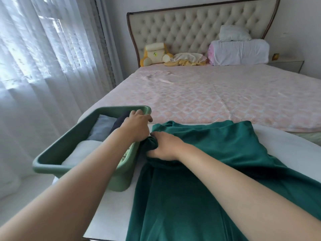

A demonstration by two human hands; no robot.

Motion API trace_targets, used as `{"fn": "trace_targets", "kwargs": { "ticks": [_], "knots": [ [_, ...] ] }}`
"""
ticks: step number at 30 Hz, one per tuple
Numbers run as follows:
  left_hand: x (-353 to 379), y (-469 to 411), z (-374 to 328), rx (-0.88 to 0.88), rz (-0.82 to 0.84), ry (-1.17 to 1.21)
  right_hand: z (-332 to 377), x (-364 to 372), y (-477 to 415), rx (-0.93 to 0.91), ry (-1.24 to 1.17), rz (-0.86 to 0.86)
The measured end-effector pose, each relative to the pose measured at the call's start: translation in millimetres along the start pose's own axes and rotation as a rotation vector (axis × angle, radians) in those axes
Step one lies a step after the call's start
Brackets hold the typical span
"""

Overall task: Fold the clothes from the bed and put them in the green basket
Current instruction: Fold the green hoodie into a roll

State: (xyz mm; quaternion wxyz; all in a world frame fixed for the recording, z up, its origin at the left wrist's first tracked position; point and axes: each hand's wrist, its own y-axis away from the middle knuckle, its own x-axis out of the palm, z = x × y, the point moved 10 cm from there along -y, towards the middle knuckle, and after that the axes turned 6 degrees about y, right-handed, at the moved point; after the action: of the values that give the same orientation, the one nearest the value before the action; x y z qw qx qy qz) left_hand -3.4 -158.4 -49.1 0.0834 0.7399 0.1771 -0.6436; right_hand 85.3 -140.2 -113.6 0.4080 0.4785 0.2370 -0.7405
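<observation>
Gripping with the right hand (163, 147) a bunched fold of the dark green garment (217, 162), fingers curled tight into the cloth, just beside the right wall of the green basket (52, 164). Reaching with the left hand (137, 125) across that basket to its far right corner, fingers bent over the rim above a dark navy piece (119, 123) (cannot tell whether clasping rim, cloth or nothing). Touching the same green bunch with the heel of that hand. Lying unfolded, the garment, over the white surface (286, 141), from its near edge up to the far edge against the pink bed (208, 94). Sitting at the left edge of the surface, the basket, with a grey-blue folded piece (102, 128) and a white folded piece (81, 150) inside beside the navy one. Resting at the head of the bed, a yellow plush toy (154, 54) and stacked white pillows (239, 51). Hanging off to the left, sheer curtains (43, 58).
</observation>
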Motion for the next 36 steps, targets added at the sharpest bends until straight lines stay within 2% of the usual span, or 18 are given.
{"fn": "trace_targets", "kwargs": {
  "ticks": [5,7,9,12,14,16,20,22,24,29,31,33,34,36],
  "knots": [
    [-2.6,10.4,13.2,0.037,-0.043,0.14,-0.1,13.5,-31.6,0.131,0.096,-0.055],
    [-4.0,10.6,13.5,0.048,-0.065,0.159,-3.8,10.6,-34.4,0.142,0.041,-0.092],
    [-6.1,10.4,11.8,0.057,-0.084,0.145,-12.1,0.2,-33.3,0.165,-0.239,-0.165],
    [-10.1,8.2,7.2,0.07,-0.142,0.163,-32.9,-18.1,-23.1,0.236,-0.85,-0.254],
    [-10.0,5.8,1.0,0.071,-0.163,0.245,-45.5,-26.6,-18.5,0.243,-1.086,-0.24],
    [-2.8,2.3,-11.8,0.069,-0.104,0.272,-60.0,-27.3,-12.0,0.276,-1.189,-0.201],
    [32.4,0.2,-46.7,0.145,0.196,-0.318,-81.7,-11.9,2.8,0.359,-0.924,-0.103],
    [52.3,0.8,-44.7,0.135,0.316,-0.534,-86.1,-4.2,7.1,0.356,-0.802,-0.088],
    [58.3,-0.9,-40.2,0.139,0.297,-0.679,-85.8,2.1,8.1,0.334,-0.736,-0.099],
    [54.6,-10.4,-40.0,0.196,0.188,-0.855,-76.1,7.4,-1.2,0.28,-0.668,-0.128],
    [49.0,-14.4,-49.2,0.252,0.129,-0.856,-70.8,5.7,-4.8,0.267,-0.684,-0.128],
    [36.9,-17.0,-64.5,0.34,0.015,-0.736,-66.8,2.2,-6.2,0.256,-0.732,-0.129],
    [27.4,-17.9,-71.4,0.367,-0.048,-0.604,-65.7,-2.1,-5.8,0.248,-0.768,-0.136],
    [10.9,-21.3,-75.1,0.361,-0.142,-0.191,-68.9,-11.7,-6.2,0.223,-0.875,-0.149]
  ]
}}
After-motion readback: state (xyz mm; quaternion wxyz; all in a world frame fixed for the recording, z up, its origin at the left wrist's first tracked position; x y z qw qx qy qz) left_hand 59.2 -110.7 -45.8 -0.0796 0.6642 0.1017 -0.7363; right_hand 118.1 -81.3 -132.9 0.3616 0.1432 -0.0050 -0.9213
